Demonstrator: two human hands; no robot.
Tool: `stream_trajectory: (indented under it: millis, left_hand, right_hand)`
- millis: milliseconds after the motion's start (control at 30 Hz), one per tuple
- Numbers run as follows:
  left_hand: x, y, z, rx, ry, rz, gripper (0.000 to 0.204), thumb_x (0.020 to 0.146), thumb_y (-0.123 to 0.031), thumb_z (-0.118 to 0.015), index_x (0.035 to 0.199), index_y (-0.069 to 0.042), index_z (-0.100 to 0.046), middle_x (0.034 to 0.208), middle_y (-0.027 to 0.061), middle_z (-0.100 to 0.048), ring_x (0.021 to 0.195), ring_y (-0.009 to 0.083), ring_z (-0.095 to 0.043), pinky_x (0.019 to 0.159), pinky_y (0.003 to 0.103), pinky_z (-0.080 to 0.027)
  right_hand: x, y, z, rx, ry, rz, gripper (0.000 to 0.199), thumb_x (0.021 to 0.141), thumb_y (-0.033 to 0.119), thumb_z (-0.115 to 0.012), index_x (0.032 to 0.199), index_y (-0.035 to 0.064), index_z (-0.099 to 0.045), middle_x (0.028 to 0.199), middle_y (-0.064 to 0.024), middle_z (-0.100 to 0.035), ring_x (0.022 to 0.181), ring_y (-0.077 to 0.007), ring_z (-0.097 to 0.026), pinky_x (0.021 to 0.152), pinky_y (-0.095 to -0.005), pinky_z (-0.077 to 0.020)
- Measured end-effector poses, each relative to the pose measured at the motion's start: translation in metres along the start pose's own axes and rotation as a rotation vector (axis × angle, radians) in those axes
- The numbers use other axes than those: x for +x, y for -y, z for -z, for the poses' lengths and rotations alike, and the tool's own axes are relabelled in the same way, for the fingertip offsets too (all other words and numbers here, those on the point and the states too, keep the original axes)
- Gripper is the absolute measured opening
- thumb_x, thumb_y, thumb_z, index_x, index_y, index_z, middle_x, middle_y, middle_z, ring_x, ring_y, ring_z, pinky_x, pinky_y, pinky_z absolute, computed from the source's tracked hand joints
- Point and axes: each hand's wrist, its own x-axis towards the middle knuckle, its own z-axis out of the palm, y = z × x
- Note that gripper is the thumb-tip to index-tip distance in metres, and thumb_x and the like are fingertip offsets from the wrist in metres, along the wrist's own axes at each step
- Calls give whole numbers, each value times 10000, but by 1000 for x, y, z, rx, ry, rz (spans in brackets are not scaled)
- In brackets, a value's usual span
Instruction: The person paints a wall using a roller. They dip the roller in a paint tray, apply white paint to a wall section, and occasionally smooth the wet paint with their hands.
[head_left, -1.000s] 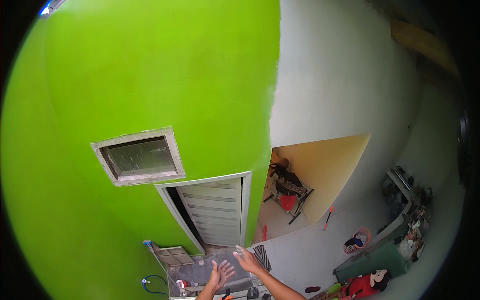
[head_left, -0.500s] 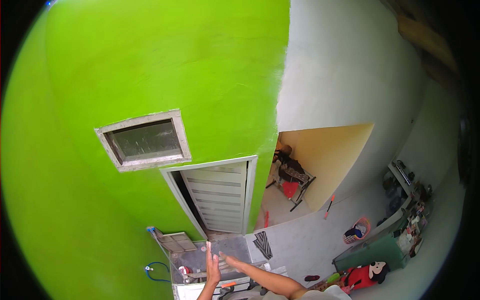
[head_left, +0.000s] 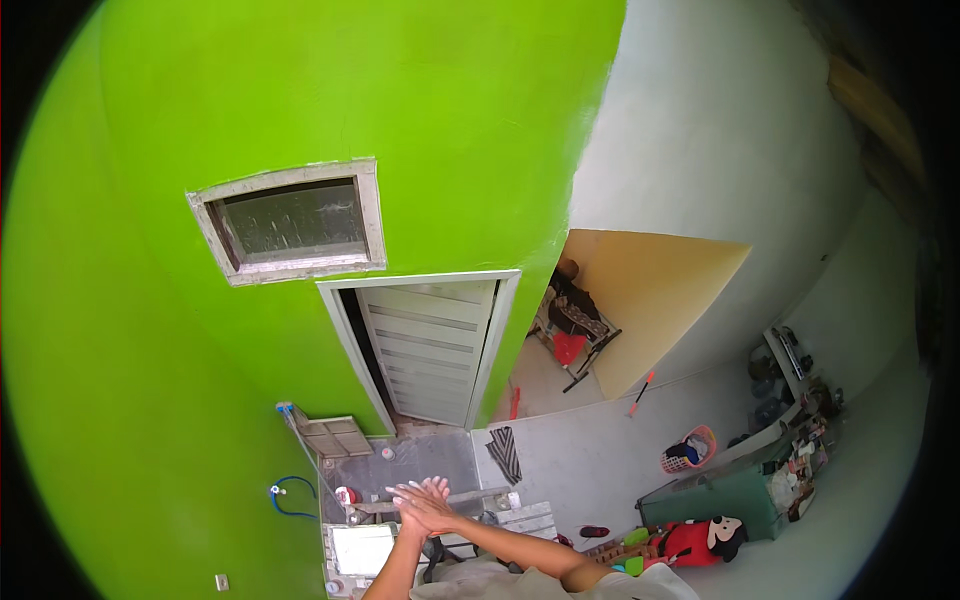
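Observation:
Low in the middle of the head view, my left hand [head_left: 411, 522] and my right hand [head_left: 432, 513] lie against each other, palm to palm and crossed. The fingers of both are stretched out, and I see nothing held in either. My right hand covers part of the left one. Pale marks show on the fingertips. Below the hands are a wooden bar [head_left: 470, 497], a white panel [head_left: 363, 551] and slatted boards [head_left: 530, 520]. A small red-and-white tub [head_left: 346, 496] stands just left of the hands.
A bright green wall [head_left: 480, 140] holds a framed window [head_left: 290, 225] and a white slatted door [head_left: 420, 350]. A blue hose [head_left: 288, 500] hangs at left. Rightward are a striped cloth [head_left: 504, 455], a laundry basket [head_left: 690, 450], a green cabinet [head_left: 710, 502] and a red plush toy [head_left: 690, 542].
My hands, apart before, have come together and overlap. The view has shifted, so the window, door and floor things sit higher, and more of the white panel shows.

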Motion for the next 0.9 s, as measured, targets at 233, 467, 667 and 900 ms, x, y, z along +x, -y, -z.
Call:
stream_trajectory:
  millis: [233, 467, 667, 900]
  left_hand:
    - [-45, -37, -120, -234, -292, 188, 726, 1023, -594, -346, 1487, -35, -349, 1493, 193, -454, 1339, 338, -489, 1051, 476, -460]
    - [-133, 18, -18, 557, -1121, -5, 214, 1001, -142, -591, 1123, 34, -602, 863, 170, -736, 440, 143, -552, 383, 255, -413]
    - [-219, 93, -17, 274, -1293, 171, 562, 1041, -509, -430, 1082, 18, -622, 829, 131, -731, 438, 141, -544, 354, 254, -386]
    - [-231, 128, -25, 142, -1431, 73, 440, 1018, -423, -521, 1127, -9, -623, 1001, 111, -687, 719, 212, -697, 524, 323, -567]
  right_hand:
    - [55, 7, 108, -552, 658, -349, 610, 959, 592, -421, 1349, 163, -609, 1356, -154, -607, 1326, -371, -495, 1157, -641, -170]
    - [35, -88, 179, -733, 665, -496, 439, 857, 317, -639, 1202, 46, -660, 1225, -235, -654, 1151, -414, -622, 979, -489, -504]
    - [11, -121, 210, -877, 1033, -434, 469, 840, 330, -639, 1172, -2, -657, 1158, -289, -660, 1123, -430, -630, 981, -485, -507]
    - [25, -137, 210, -924, 1177, -369, 367, 836, 239, -614, 1076, -31, -681, 1147, -301, -659, 1090, -444, -639, 970, -487, -513]
